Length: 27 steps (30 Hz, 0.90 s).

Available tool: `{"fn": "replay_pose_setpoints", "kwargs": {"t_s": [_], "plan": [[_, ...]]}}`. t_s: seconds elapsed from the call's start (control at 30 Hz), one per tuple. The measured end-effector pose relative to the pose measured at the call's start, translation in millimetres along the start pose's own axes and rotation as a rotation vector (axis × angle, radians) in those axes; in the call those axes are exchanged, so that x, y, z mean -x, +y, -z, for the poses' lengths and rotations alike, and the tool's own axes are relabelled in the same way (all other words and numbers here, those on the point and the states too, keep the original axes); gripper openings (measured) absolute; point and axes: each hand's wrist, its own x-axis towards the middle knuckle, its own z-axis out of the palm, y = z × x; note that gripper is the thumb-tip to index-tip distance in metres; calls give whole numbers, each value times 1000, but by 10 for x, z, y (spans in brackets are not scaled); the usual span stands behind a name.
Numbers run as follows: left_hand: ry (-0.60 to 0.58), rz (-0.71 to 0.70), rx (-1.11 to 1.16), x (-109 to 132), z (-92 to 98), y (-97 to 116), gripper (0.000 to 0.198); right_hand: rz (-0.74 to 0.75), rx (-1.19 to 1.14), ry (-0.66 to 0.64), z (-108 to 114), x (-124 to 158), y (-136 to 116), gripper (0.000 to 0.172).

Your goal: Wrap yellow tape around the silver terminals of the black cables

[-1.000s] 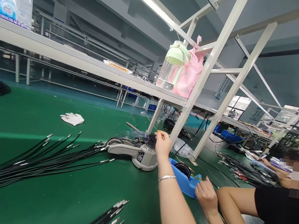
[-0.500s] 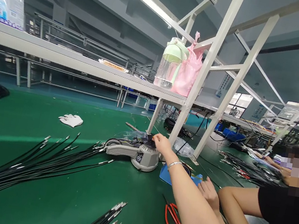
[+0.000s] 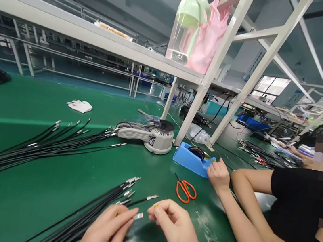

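My right hand (image 3: 176, 229) pinches a small yellow piece of tape (image 3: 155, 206) between its fingertips. My left hand (image 3: 106, 229) grips a black cable (image 3: 122, 229), and its metal end (image 3: 139, 215) sticks out past the fingers. A loose bundle of metal-tipped black cables (image 3: 98, 209) runs beneath and beside my hands. A larger bundle (image 3: 37, 150) fans out on the green mat to the left. Behind them stands a grey electric tape dispenser (image 3: 159, 137).
A co-worker's hand (image 3: 218, 176) is beside a blue tape dispenser (image 3: 190, 160). Orange scissors (image 3: 185, 191) lie on the mat, and white gloves (image 3: 79, 106) lie farther back. White shelf posts (image 3: 195, 114) stand behind the machine.
My right hand has come back from the grey dispenser toward me with the yellow tape. My left hand has entered the view. The view has tipped lower, showing more of the mat.
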Motion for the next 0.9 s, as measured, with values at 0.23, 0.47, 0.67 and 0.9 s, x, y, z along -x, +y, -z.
{"fn": "replay_pose_setpoints", "kwargs": {"t_s": [0.23, 0.47, 0.67, 0.9], "plan": [[20, 141, -21, -6, -61, 181, 11, 2, -73, 69, -129, 267, 179, 27], [24, 58, -65, 10, -71, 227, 10, 3, -96, 84, -235, 387, 294, 24], [-23, 17, -70, 25, -81, 215, 11, 36, -79, 117, -287, 327, 281, 18], [-32, -14, -80, 29, -58, 221, 11, -6, -143, 96, -307, 296, 259, 17]]}}
